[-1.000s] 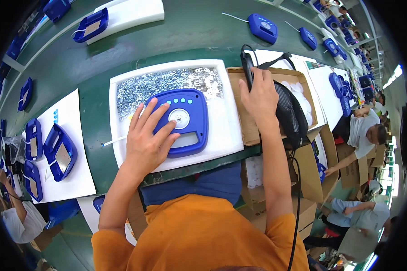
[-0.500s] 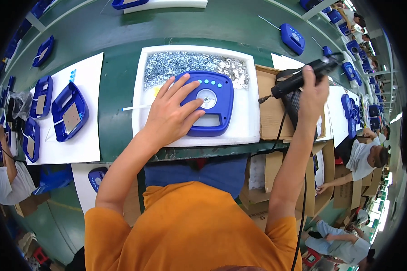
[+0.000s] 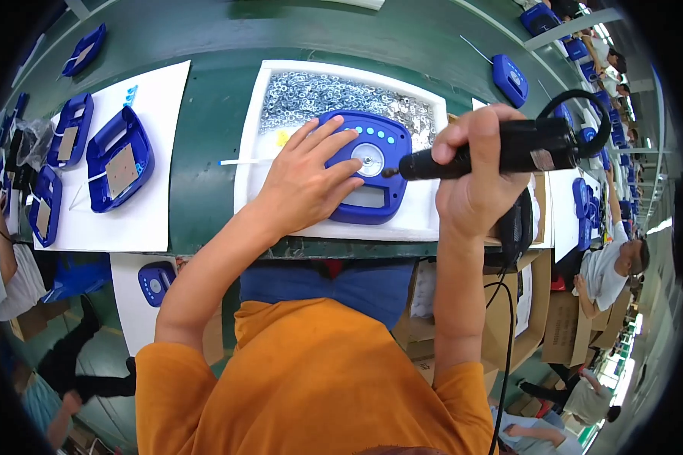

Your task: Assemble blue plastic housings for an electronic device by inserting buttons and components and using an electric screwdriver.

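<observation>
My left hand [image 3: 307,182] lies over the left side of a blue plastic casing [image 3: 397,159], its fingers stretched out and spread. The casing has a row of light-coloured round spots, a clear round disc [image 3: 369,160] in the middle and a rectangular opening below. In my right hand [image 3: 470,178] is a black electric screwdriver [image 3: 539,144], held nearly level, its bit pointing left above the casing's right side. Whether the bit touches the casing I cannot tell. Beneath the casing is a white foam tray [image 3: 247,189] with many small metal washers [image 3: 303,95].
Several blue casings [image 3: 121,163] lie on a white sheet [image 3: 171,114] at the left. A thin white strip [image 3: 243,161] sticks out left of the tray. Cardboard boxes [image 3: 535,303] and the screwdriver's black cable [image 3: 511,326] are at the right. Other people work on both sides.
My right hand has brought the screwdriver left, from above the cardboard box to the casing's right side. My left hand stays on the casing. The whole view has shifted slightly.
</observation>
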Action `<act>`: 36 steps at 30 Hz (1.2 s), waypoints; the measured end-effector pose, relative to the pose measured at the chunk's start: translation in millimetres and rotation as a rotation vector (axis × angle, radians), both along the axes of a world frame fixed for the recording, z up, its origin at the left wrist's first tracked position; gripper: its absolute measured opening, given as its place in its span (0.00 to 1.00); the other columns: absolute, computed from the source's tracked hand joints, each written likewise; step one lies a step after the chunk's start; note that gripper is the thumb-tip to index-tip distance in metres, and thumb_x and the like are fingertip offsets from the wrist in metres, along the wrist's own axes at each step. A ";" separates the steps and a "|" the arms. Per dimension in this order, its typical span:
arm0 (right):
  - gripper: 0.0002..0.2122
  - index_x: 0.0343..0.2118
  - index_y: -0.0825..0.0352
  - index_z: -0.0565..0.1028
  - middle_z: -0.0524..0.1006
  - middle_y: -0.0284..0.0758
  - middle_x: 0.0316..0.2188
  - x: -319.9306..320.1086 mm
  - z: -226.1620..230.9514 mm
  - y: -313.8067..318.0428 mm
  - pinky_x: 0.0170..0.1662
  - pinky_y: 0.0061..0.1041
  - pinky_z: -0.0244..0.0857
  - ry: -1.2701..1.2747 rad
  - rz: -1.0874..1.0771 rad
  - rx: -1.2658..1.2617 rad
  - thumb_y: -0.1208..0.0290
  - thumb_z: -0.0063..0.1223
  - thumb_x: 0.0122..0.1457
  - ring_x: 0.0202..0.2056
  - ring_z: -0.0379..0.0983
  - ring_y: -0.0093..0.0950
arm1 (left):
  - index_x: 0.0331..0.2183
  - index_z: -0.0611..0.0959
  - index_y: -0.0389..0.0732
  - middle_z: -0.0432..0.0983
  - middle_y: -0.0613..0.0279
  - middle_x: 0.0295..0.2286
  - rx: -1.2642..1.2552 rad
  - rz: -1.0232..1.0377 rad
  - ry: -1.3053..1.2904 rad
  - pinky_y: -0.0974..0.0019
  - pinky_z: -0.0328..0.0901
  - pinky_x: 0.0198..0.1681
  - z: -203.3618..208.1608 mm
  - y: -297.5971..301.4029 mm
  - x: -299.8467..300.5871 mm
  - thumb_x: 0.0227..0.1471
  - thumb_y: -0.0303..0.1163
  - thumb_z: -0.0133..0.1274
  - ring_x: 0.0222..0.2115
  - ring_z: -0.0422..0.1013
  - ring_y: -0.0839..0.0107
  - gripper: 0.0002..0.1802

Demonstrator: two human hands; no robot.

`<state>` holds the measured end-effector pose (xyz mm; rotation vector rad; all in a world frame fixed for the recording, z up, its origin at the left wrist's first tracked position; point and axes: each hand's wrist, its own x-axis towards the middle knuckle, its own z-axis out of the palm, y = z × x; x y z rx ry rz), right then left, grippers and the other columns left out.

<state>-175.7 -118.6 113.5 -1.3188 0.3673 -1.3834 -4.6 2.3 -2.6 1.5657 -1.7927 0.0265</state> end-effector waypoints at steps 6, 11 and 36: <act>0.12 0.40 0.70 0.80 0.82 0.34 0.26 31.0 -8.8 -0.7 0.30 0.21 0.74 0.056 0.035 -0.034 0.73 0.78 0.67 0.24 0.80 0.23 | 0.47 0.95 0.46 0.81 0.53 0.62 0.001 -0.001 0.003 0.37 0.62 0.76 -0.1 0.5 -0.7 0.62 0.39 0.72 0.70 0.71 0.46 0.13; 0.12 0.40 0.70 0.81 0.83 0.33 0.27 35.2 -23.6 -0.8 0.31 0.21 0.76 0.144 0.056 -0.048 0.73 0.79 0.66 0.26 0.81 0.22 | 0.47 0.95 0.46 0.81 0.53 0.62 -0.011 -0.004 -0.003 0.37 0.62 0.76 -2.1 0.5 -0.6 0.62 0.38 0.72 0.70 0.71 0.47 0.13; 0.16 0.45 0.69 0.83 0.84 0.32 0.30 26.0 -25.7 -20.6 0.32 0.20 0.74 0.160 0.257 -0.005 0.72 0.83 0.61 0.27 0.81 0.21 | 0.46 0.95 0.46 0.82 0.54 0.62 0.013 0.003 -0.036 0.39 0.62 0.75 -1.4 -1.3 -1.4 0.62 0.39 0.71 0.70 0.71 0.46 0.13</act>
